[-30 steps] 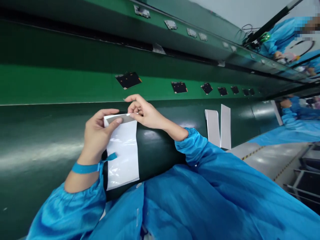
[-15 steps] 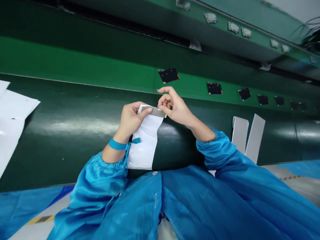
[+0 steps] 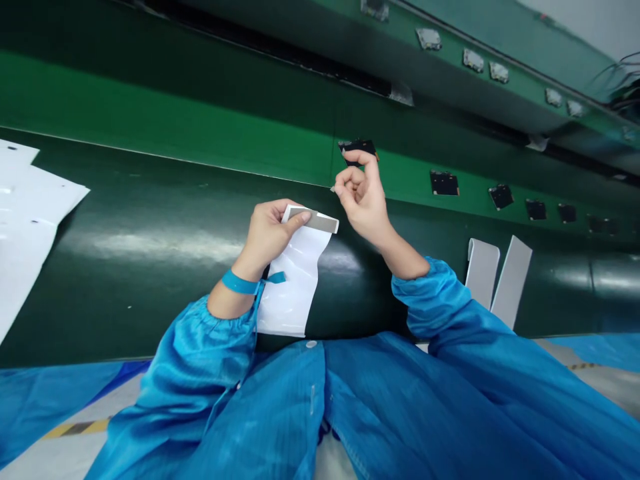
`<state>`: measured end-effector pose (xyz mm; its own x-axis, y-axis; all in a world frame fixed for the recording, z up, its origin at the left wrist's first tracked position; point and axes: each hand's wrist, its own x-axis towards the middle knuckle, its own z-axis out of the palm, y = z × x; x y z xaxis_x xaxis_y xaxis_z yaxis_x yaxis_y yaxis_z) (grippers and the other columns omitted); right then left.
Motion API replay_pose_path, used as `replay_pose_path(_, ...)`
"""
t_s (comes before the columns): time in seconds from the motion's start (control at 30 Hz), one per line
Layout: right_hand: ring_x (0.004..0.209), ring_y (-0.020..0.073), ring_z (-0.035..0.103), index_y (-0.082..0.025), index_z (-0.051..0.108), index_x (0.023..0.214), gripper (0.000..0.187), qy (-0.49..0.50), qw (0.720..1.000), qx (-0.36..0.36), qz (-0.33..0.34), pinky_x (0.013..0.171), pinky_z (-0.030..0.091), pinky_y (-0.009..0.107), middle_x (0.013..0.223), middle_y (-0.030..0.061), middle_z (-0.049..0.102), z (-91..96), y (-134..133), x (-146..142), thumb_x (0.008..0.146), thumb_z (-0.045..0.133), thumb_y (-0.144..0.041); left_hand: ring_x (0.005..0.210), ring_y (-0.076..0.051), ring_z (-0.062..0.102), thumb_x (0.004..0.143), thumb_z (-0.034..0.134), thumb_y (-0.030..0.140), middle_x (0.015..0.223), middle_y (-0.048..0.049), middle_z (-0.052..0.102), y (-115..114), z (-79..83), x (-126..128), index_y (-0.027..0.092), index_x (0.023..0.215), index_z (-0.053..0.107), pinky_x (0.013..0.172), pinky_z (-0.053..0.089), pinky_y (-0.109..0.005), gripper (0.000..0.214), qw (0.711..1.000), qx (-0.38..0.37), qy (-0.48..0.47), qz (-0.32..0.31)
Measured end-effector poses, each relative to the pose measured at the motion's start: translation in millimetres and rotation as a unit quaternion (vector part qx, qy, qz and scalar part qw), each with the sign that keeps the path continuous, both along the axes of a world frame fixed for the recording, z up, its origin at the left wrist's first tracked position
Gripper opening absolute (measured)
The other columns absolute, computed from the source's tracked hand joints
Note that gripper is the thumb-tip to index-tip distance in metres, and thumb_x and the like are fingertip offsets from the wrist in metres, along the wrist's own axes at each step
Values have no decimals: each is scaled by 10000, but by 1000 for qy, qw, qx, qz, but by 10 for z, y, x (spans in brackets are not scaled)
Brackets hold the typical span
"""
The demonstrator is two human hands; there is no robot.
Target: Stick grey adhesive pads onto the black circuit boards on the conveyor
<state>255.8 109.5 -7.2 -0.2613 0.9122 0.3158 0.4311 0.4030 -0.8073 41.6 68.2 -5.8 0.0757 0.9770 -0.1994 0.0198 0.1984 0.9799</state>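
My left hand [image 3: 273, 227] grips the top end of a white glossy sheet [image 3: 290, 287], its thumb pressed on a grey strip [image 3: 323, 222] that runs across that end. The sheet hangs down toward my body over the dark green surface. Up and to the right of the strip, apart from it, my right hand [image 3: 363, 193] is closed in a pinch. A tiny pale piece [image 3: 333, 189] shows at its thumb and fingertip; what it is I cannot make out. Behind the raised index finger lies a black circuit board [image 3: 360, 148], partly covered by the hand.
More black boards [image 3: 445, 183] lie in a row along the green ledge to the right. Two silver bent plates [image 3: 511, 283] stand at the right of the bench. Large white sheets [image 3: 30, 220] lie at the left. Small clear-wrapped parts [image 3: 429, 39] line the upper shelf.
My right hand has moved up and right, away from the grey strip, with the tiny pale piece in its pinch. My left hand still grips the sheet. The view has shifted slightly.
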Motion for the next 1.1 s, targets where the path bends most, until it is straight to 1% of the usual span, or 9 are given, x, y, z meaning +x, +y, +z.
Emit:
replay_pose_path(0.13,646,126,439,-283,315,1439,526,65,997,-51,-8,586,417,268,909,-23,558,-235,209,-21,1068,606,-515,638,-150,611,713,860,418,730,-18,734,-1,-30,5,158,814,786,588,470,-244,288,1000,-13,-18,2)
replay_pose_path(0.3,598,114,438,-262,354,1376,536,142,989,-45,-2,534,350,253,840,-46,568,-310,200,-170,977,676,-416,622,-143,596,714,829,418,687,0,705,-2,-66,46,159,778,763,590,460,-242,275,999,-26,-32,-20)
replay_pose_path(0.47,567,95,455,-221,413,1343,532,90,995,-24,-40,514,336,231,843,-43,602,-364,193,-159,879,668,-279,692,-140,614,738,819,363,731,-2,709,-9,-142,122,149,792,762,677,470,-249,228,997,-27,-74,-25)
replay_pose_path(0.53,570,95,480,-197,438,1355,545,55,997,-9,-54,525,365,231,851,-33,620,-414,198,-121,861,659,-255,693,-132,602,744,835,345,732,-1,702,-7,-193,140,145,803,764,692,470,-250,221,995,-24,-95,-23)
replay_pose_path(0.67,587,114,517,-173,470,1378,582,25,999,14,-41,542,418,247,847,-20,630,-512,202,-42,844,682,-267,731,-135,621,774,858,369,796,-16,721,-8,-294,63,144,869,777,703,483,-252,256,992,-19,-123,2)
replay_pose_path(0.77,603,123,530,-173,481,1379,596,31,998,14,-53,558,435,259,856,-10,632,-537,199,-20,831,691,-281,750,-143,629,794,859,393,817,-26,721,-26,-316,-121,139,893,773,701,487,-250,285,993,-12,-108,43)
replay_pose_path(0.9,578,120,519,-171,505,1351,599,46,996,2,-75,534,422,259,850,3,638,-552,217,-47,800,715,-281,780,-159,645,842,820,415,832,-26,729,39,-255,-503,138,890,763,743,501,-267,286,995,18,-55,78)
replay_pose_path(1.0,580,123,536,-171,510,1328,582,56,995,2,-80,521,419,251,838,3,636,-569,222,-91,791,711,-275,781,-162,632,899,755,413,816,-10,714,207,-157,-855,151,864,736,777,499,-275,265,990,62,10,129)
replay_pose_path(1.1,598,124,550,-176,491,1333,570,50,996,2,-69,531,433,247,848,-1,631,-568,198,-125,810,690,-282,791,-168,623,983,650,413,829,-8,696,500,-46,-1234,173,856,680,760,493,-272,274,968,95,105,207)
